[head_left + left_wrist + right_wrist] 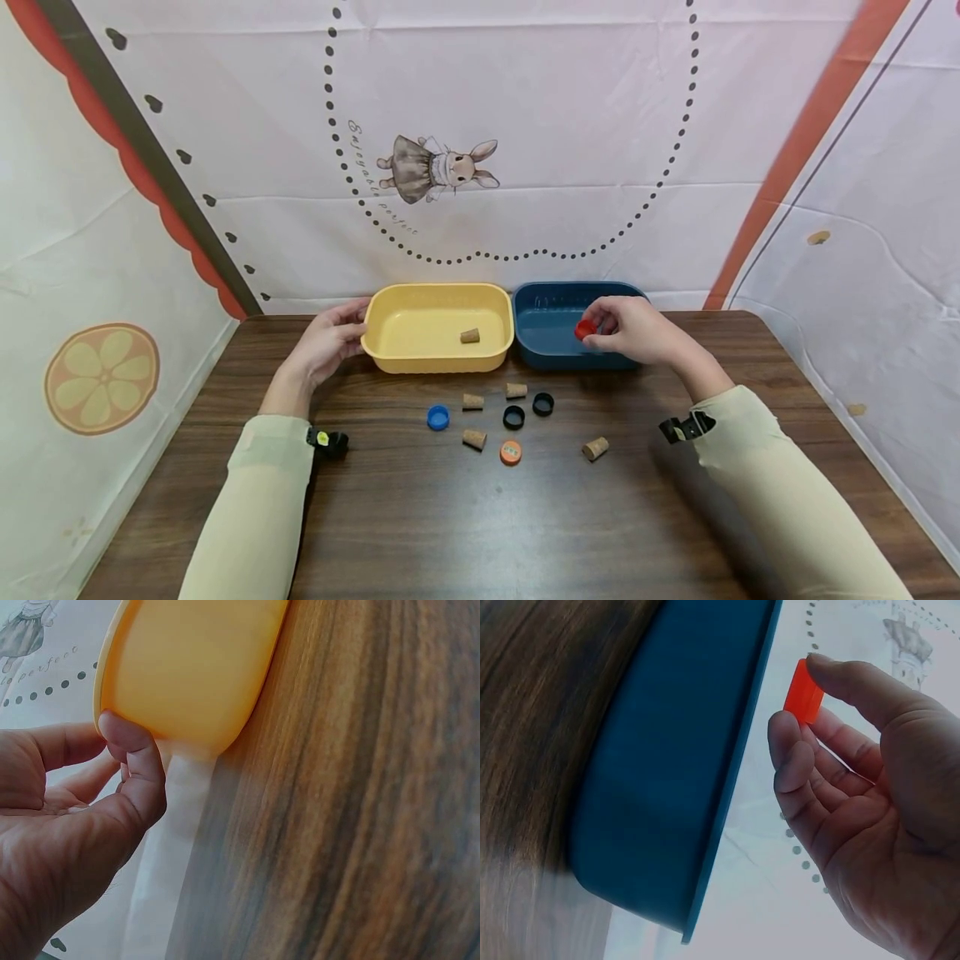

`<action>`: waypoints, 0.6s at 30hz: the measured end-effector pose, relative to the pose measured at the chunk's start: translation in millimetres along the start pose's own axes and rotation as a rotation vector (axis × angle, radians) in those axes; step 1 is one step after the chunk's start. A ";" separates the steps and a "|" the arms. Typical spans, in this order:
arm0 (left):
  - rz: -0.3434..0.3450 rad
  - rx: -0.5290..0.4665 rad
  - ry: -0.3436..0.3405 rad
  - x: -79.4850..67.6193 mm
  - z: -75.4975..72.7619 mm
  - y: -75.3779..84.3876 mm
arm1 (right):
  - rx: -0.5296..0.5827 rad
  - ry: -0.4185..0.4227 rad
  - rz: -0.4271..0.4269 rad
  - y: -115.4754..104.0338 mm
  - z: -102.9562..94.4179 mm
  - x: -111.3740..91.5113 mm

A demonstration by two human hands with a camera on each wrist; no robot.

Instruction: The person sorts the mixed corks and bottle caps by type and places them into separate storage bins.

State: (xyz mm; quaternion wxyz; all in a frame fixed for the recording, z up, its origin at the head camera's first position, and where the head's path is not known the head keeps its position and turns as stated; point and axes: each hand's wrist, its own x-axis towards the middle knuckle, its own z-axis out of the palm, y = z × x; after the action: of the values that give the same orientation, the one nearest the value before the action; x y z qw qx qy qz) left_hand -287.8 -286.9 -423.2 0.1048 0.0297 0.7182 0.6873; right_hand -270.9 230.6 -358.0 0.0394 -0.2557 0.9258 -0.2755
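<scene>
A yellow plastic bin (390,363) and a dark blue plastic bin (540,360) stand side by side at the back of the table. At the yellow one's left end, my left hand (327,343) holds the rim, thumb and fingertips against it (90,810). One cork (469,336) lies inside that bin. Over the blue bin, my right hand (633,327) pinches a red bottle cap (584,330) between thumb and fingers. Seen from the right wrist, the cap (804,694) is edge-on, above the blue bin's rim. Part of the blue bin's inside is hidden behind this hand.
On the wooden table (420,517) before the bins lie several corks (474,439), a blue cap (438,417), two black caps (513,417) and an orange cap (511,452). One cork (596,449) sits farther right. A printed cloth (570,125) hangs behind.
</scene>
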 end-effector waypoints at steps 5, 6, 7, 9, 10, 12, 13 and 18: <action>0.000 0.002 0.001 -0.3 0.4 0.1 | -0.005 0.002 0.005 3.4 0.5 8.7; 0.001 0.002 0.001 -0.3 0.5 0.2 | -0.009 0.002 0.006 3.7 0.7 10.5; 0.001 0.002 0.002 -0.3 0.6 0.2 | -0.016 0.003 0.009 3.7 0.8 12.4; 0.001 0.002 0.002 -0.1 0.5 0.1 | -0.025 0.003 0.014 3.6 1.2 16.3; 0.002 0.002 0.002 0.0 0.4 0.0 | -0.028 0.002 0.018 3.4 1.5 18.3; 0.003 0.002 0.001 0.3 0.2 -0.1 | -0.026 -0.001 0.024 3.3 2.2 22.8; 0.003 0.003 0.001 0.4 0.1 -0.2 | -0.025 -0.004 0.026 3.2 2.7 25.1; 0.006 0.009 0.005 0.1 0.4 -0.7 | -0.009 -0.029 0.039 5.4 7.1 39.0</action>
State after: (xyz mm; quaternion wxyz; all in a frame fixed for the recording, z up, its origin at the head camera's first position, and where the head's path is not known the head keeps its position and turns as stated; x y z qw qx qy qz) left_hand -287.7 -286.5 -423.9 0.1009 0.0307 0.7214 0.6844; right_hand -305.5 211.7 -364.3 0.0569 -0.2416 0.9312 -0.2669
